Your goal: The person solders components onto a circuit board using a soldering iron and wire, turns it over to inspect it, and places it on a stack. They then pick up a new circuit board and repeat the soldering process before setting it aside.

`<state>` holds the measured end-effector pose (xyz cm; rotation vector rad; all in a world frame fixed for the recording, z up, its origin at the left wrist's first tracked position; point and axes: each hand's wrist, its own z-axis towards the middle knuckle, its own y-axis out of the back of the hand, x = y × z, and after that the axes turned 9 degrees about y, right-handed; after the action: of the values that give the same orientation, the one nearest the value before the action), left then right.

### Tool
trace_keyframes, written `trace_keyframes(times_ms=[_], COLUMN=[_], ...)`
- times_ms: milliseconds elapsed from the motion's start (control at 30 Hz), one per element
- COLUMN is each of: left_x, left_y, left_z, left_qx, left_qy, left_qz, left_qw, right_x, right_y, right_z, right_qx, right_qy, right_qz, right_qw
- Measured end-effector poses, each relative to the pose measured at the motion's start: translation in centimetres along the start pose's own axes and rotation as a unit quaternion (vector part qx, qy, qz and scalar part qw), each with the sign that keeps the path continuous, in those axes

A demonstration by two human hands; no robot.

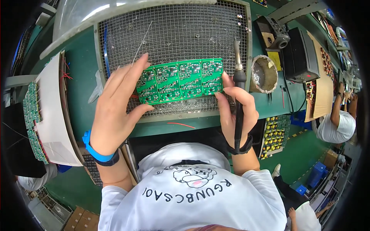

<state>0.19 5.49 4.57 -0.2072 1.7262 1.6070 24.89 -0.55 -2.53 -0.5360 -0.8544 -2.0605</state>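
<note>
A green circuit board panel (180, 81), set with small components and divided into several like sections, is held over a wire mesh. My left hand (115, 102) grips its left end, thumb at the lower edge and fingers along the upper side. A thin solder wire (143, 43) rises from between those fingers. At the panel's right edge, the thumb and a finger of my right hand (246, 109) pinch the corner. That same hand carries a soldering iron (239, 79), its tip pointing away from me, right of the panel and apart from it.
Under the panel lies the framed mesh (185, 30) on a green bench. A round pot (264, 75), an iron stand (271, 34) and a black box (301, 54) stand right. Boards lie on white sheeting (52, 111) at left. A red wire (181, 124) lies near the front edge. Other people work at right.
</note>
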Motion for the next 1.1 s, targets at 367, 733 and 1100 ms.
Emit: trace_keyframes(times_ms=[367,733,1100], left_x=[0.0,-0.4,-3.7], left_y=[-0.7,-1.0,-4.5], left_z=[-0.3,-0.6,-2.7], left_qx=[-0.013,-0.025,-0.038], left_qy=[-0.010,0.016,-0.073], left_qz=[0.023,-0.002,-0.102], left_qw=[1.000,1.000,0.991], right_x=[-0.4,-0.5,0.8], right_y=[0.2,0.5,1.8], right_z=[-0.2,-0.6,0.4], right_qx=[-0.011,0.020,0.043], right_qy=[0.004,0.014,-0.025], right_qz=[0.019,0.006,0.198], right_qw=[1.000,1.000,0.979])
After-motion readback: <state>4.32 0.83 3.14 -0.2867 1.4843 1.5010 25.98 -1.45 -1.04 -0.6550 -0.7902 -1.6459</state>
